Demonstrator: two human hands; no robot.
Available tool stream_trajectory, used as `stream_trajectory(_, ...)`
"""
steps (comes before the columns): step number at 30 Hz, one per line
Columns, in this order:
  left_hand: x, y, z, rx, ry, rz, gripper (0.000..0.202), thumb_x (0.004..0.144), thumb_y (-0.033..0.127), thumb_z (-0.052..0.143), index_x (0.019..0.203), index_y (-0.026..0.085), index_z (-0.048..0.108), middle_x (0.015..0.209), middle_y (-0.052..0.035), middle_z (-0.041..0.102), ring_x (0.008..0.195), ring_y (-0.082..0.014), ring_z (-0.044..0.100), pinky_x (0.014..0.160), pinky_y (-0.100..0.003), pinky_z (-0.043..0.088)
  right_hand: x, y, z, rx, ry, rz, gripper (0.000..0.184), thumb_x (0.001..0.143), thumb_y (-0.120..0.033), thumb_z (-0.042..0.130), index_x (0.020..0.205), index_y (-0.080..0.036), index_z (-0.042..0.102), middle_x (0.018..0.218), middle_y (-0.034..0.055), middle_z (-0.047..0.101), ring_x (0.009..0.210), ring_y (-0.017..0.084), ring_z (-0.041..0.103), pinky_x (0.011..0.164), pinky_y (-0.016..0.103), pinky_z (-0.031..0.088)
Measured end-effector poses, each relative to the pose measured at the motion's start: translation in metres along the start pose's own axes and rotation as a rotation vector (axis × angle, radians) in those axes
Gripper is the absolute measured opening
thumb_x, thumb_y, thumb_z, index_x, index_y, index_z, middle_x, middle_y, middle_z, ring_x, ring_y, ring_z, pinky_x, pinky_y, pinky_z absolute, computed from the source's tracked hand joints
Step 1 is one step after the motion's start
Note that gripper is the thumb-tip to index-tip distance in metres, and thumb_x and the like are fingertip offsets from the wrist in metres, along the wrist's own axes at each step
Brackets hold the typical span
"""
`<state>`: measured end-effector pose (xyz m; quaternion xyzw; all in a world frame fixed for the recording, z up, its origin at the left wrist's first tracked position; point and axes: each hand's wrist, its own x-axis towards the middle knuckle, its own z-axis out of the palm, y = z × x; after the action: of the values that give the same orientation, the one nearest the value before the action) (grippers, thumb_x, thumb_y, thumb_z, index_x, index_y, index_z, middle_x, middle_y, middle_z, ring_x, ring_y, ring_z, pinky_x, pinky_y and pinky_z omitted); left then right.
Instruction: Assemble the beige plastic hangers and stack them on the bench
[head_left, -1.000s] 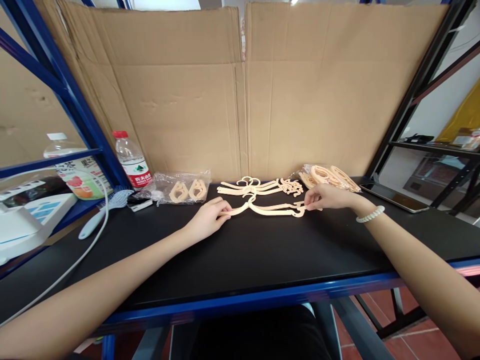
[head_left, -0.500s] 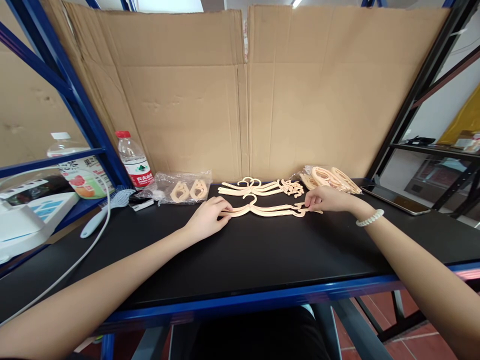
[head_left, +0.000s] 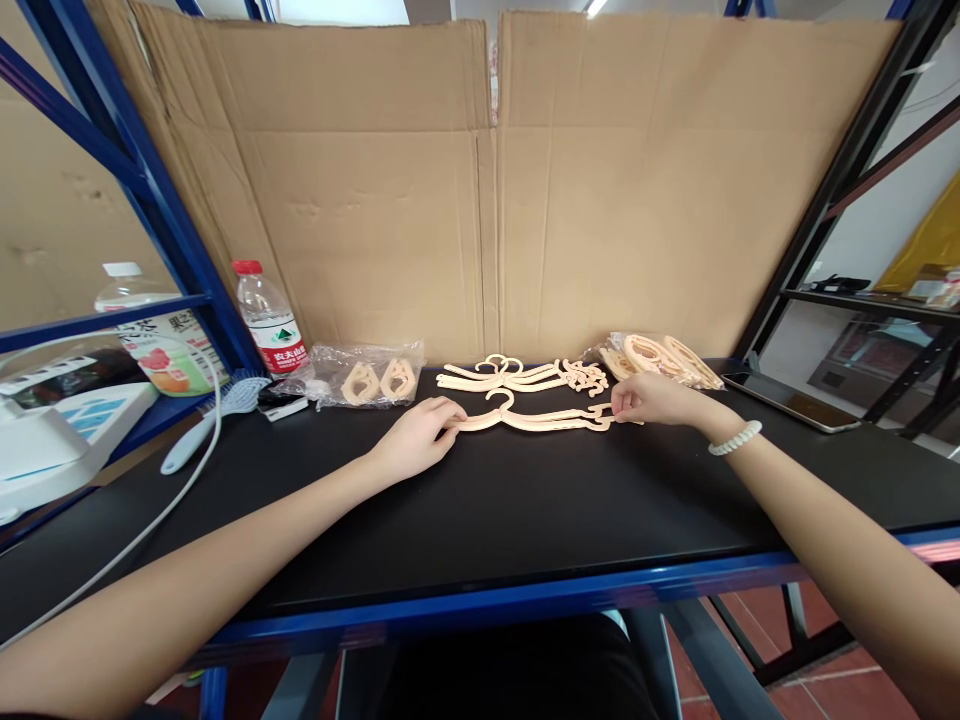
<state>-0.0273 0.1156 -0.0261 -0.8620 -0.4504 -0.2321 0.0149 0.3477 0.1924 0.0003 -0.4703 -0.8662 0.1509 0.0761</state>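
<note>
A beige folding clothes hanger (head_left: 541, 421) lies unfolded on the black tabletop, its hook pointing away from me. Its left end is pinched in my left hand (head_left: 420, 435), between thumb and fingers. My right hand (head_left: 654, 402), with a pale beaded bracelet at the wrist, is closed on the right end, where small hook-shaped pieces (head_left: 598, 418) show beside the fingertips. Just behind lie more beige hangers (head_left: 495, 378), placed together with their hooks overlapping. A small heap of beige hook pieces (head_left: 583, 376) rests at their right end.
Bagged folded hangers lie at the back left (head_left: 379, 380) and back right (head_left: 664, 358). A phone (head_left: 791, 400) is on the right. At left are a water bottle (head_left: 271, 325), a hairbrush (head_left: 217, 415) and a white cable (head_left: 172, 510). Cardboard (head_left: 375, 200) walls off the back.
My left hand has pressed the hanger's left arm pieces closer together. The front arms now lie nearer the back ones; my right hand has barely moved.
</note>
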Motion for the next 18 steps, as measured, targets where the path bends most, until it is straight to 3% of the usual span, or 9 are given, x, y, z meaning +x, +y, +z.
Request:
stream_trajectory(5,-0.001,0.000,0.001,0.010,0.013,0.005,0.022,0.083,0.017,0.042,0.096,0.020,0.059,0.099,-0.0066,0.063,0.095,-0.0222,0.059,0.086,-0.038,0.049,0.003,0.004,0.001,-0.016,0.069,0.008,0.017,0.072,-0.035,0.060,0.069,-0.019,0.062,0.071,0.0049,0.067,0.070,0.021,0.063,0.063,0.030,0.046)
stream_trajectory(9,-0.001,0.000,0.003,0.019,0.008,-0.013,0.020,0.082,0.015,0.045,0.095,0.019,0.060,0.099,-0.0065,0.063,0.096,-0.0228,0.059,0.086,-0.038,0.049,-0.004,-0.014,0.001,0.071,0.133,-0.062,0.025,0.079,-0.042,0.057,0.078,-0.018,0.064,0.077,0.0060,0.068,0.071,0.020,0.062,0.065,0.031,0.047)
stream_trajectory(12,-0.001,0.002,0.003,0.029,0.032,-0.002,0.021,0.081,0.013,0.048,0.098,0.019,0.060,0.101,-0.0064,0.063,0.097,-0.0229,0.058,0.087,-0.038,0.048,-0.017,-0.053,0.002,0.301,0.122,-0.246,0.029,0.084,-0.044,0.057,0.092,-0.017,0.064,0.080,0.0058,0.068,0.074,0.019,0.063,0.068,0.031,0.050)
stream_trajectory(15,-0.001,0.005,0.001,0.050,0.076,0.029,0.023,0.080,0.012,0.050,0.100,0.019,0.059,0.102,-0.0064,0.063,0.097,-0.0222,0.058,0.089,-0.037,0.047,-0.040,-0.111,0.004,0.486,0.124,-0.525,0.025,0.086,-0.035,0.060,0.106,-0.020,0.061,0.094,0.0062,0.068,0.084,0.018,0.065,0.077,0.031,0.054)
stream_trajectory(18,-0.001,0.006,-0.003,0.097,0.107,0.054,0.024,0.081,0.013,0.049,0.102,0.018,0.058,0.105,-0.0074,0.063,0.098,-0.0228,0.059,0.090,-0.038,0.047,-0.071,-0.166,0.006,0.423,0.200,-0.821,0.038,0.087,-0.019,0.054,0.124,-0.029,0.056,0.097,0.0020,0.070,0.081,0.014,0.066,0.075,0.028,0.056)
